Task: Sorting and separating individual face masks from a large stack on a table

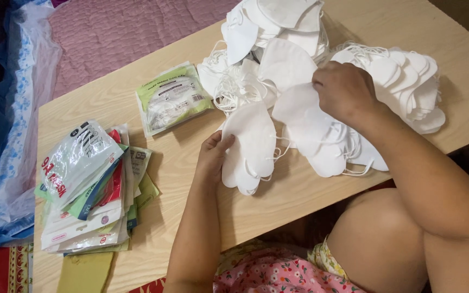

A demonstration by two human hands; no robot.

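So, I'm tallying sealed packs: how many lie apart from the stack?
1: a green-and-clear pack lies alone mid-table, right of the pack stack; others may be hidden under the loose masks.

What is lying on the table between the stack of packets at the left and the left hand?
In the head view, only bare table separates the stack of packets from the left hand.

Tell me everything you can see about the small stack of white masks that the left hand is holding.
The small stack of white masks lies flat on the light wooden table, near its front edge. The masks are folded, soft-looking and rounded, stacked unevenly so their lower edges fan out. Thin white ear loops hang at the right side. The left hand grips the stack's left edge, thumb on top. Its upper end touches the big heap of masks. The right hand rests on other masks beside it.
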